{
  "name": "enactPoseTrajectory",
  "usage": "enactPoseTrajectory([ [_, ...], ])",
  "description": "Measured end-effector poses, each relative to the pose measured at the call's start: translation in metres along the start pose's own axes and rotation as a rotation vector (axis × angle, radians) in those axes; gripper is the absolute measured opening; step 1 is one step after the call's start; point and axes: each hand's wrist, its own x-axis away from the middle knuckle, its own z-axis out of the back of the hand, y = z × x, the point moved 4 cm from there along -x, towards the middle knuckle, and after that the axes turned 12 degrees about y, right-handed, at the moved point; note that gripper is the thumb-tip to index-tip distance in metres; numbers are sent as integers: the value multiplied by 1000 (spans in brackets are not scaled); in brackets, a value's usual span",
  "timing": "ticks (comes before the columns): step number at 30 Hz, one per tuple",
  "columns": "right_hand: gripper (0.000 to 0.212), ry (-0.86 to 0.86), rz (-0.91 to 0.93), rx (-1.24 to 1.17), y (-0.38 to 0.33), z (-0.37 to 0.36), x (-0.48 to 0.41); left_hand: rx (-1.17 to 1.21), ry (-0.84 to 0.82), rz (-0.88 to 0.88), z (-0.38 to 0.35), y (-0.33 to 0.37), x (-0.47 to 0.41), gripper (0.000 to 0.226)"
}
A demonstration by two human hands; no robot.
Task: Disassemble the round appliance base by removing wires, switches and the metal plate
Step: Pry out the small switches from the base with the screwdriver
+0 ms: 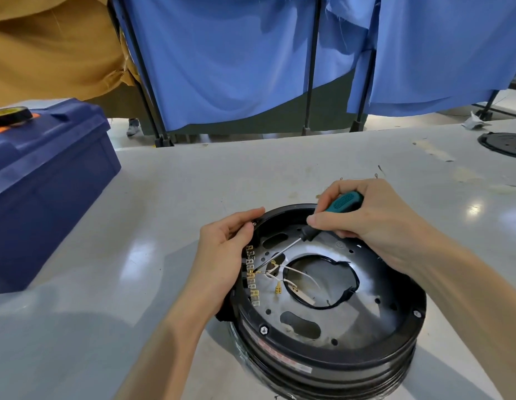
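The round appliance base (323, 356) is lying open side up on the near part of the grey table (193, 183), right of centre. It is acting as a shallow tub. A silver metal plate (375, 287) is covering its floor, and a black cord is ringing the plate's large central hole. Thin white wires (297, 272) with yellow connectors are trailing from that hole toward a row of brass terminals (252, 280) on the left inner wall. Two screws are sitting in the near rim.

The left hand (222, 255) is gripping the base's left rim, its fingers curling over the edge just above the terminals. The right hand (375, 223) is holding a screwdriver (344, 202), thumb and fingers wrapping the teal handle above the far rim. The tool's long axis is running from the handle at upper right down to lower left, and its tip is meeting the terminal row where the wires are ending. The right wrist is covering the plate's right far part.

Further left, a closed blue toolbox (49, 174) is standing on the table, with a black tape roll (10, 114) lying on its lid. At the far right edge a black disc (504, 144) is resting. Beyond the table, blue curtains (236, 67) are hanging on black poles beside a brown cloth (49, 47).
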Motion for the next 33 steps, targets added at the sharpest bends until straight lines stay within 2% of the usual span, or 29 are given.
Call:
enactPoseTrajectory([
  [5, 17, 22, 58, -20, -4, -5, 4, 5, -1, 2, -1, 1, 0, 29],
  [9, 25, 126, 165, 44, -10, -5, 8, 8, 6, -9, -1, 2, 1, 29],
  [11, 28, 141, 186, -31, -12, -10, 9, 3, 7, -22, -1, 2, 1, 29],
  [15, 13, 32, 192, -271, -19, -30, 10, 8, -10, -62, -1, 2, 0, 31],
  [18, 15, -119, 91, -530, -27, -45, 11, 20, -20, -88, -2, 2, 0, 35],
  [21, 9, -131, 27, -596, -36, -61, 9, 23, -27, -80, -2, 1, -1, 34],
  [22, 11, -132, 12, -592, -39, -67, 9, 25, -40, -83, -2, 1, -1, 33],
  [24, 35, -114, -34, -572, -42, -79, 7, 42, -71, -102, -2, 3, 1, 31],
  [26, 48, -60, -86, -569, -43, -88, 4, 65, -90, -110, -1, 6, 3, 33],
  [29, 47, 15, -129, -600, -43, -93, -1, 59, -91, -111, -1, 7, 4, 33],
  [33, 51, 22, -128, -644, -42, -93, -4, 24, -81, -127, -1, 8, 2, 36],
])
